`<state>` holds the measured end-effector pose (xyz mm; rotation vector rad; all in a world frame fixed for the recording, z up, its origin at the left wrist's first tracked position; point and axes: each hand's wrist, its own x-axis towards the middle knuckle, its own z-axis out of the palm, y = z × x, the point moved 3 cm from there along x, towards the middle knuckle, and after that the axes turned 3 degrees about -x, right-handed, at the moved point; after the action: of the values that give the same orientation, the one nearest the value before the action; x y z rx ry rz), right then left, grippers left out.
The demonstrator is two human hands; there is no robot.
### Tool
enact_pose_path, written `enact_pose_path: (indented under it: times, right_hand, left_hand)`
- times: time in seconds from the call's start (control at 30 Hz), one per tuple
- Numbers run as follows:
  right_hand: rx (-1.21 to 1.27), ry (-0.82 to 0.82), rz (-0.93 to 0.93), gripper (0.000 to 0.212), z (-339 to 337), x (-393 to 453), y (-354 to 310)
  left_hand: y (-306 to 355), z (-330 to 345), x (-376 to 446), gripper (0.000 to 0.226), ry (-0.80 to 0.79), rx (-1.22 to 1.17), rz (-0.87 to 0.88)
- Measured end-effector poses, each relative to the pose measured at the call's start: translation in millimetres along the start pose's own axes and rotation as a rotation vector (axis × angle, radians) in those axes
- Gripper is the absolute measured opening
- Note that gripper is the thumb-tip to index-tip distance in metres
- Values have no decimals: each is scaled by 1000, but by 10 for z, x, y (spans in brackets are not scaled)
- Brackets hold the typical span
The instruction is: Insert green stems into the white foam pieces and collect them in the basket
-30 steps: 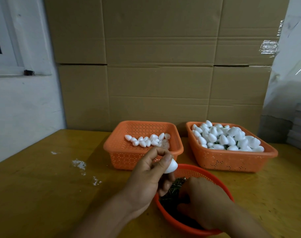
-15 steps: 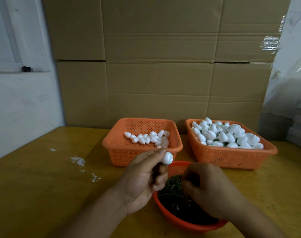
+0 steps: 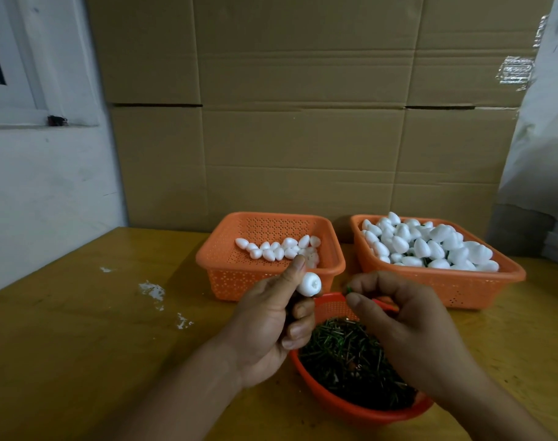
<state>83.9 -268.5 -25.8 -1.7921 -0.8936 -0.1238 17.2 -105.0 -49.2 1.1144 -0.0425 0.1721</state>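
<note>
Your left hand [image 3: 268,326] holds one white egg-shaped foam piece [image 3: 308,284] pinched between the thumb and the forefinger, with the remaining fingers curled under it. The piece's flat end, which bears a small dimple, faces the camera and your right hand. Your right hand [image 3: 408,329] is closed narrowly, thumb against forefinger, on a thin green stem [image 3: 348,289]; only the stem's tip shows beyond the fingertips. The stem tip and the foam piece are near each other but apart.

Both hands hover above the round red-orange plastic bowl [image 3: 341,405], which stands at the near edge of the yellow wooden table [image 3: 80,329] and contains a heap of loose dark green stems [image 3: 344,354].

Behind the bowl stand two orange perforated plastic baskets side by side:
- The left square basket [image 3: 226,275] holds a small row of white foam pieces [image 3: 276,249] on its floor.
- The right basket [image 3: 462,288] is piled high with white foam pieces [image 3: 424,246], with bits of green visible between them.

White scuff marks [image 3: 152,289] lie on the tabletop to the left. Stacked brown cardboard boxes [image 3: 303,122] form the background behind the table.
</note>
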Motion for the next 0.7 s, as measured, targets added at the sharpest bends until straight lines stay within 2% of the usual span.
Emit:
enact_pose_path:
  times: [0.17, 0.27, 0.37, 0.5, 0.7]
  right_hand:
    - [334, 43, -8, 3, 17, -45, -122]
    - [447, 23, 22, 12, 74, -71, -113]
    - [501, 9, 26, 17, 123, -91, -110]
    - [529, 12, -11, 3, 148, -94, -126]
    - [502, 73, -74, 12, 143, -90, -152]
  left_hand:
    - [-4, 4, -2, 39, -2, 23, 2]
    - [-13, 15, 1, 40, 1, 44, 4]
    - [-20, 15, 0, 41, 2, 61, 2]
    - [-23, 21, -5, 41, -7, 77, 3]
    - [-28, 29, -11, 40, -10, 79, -3]
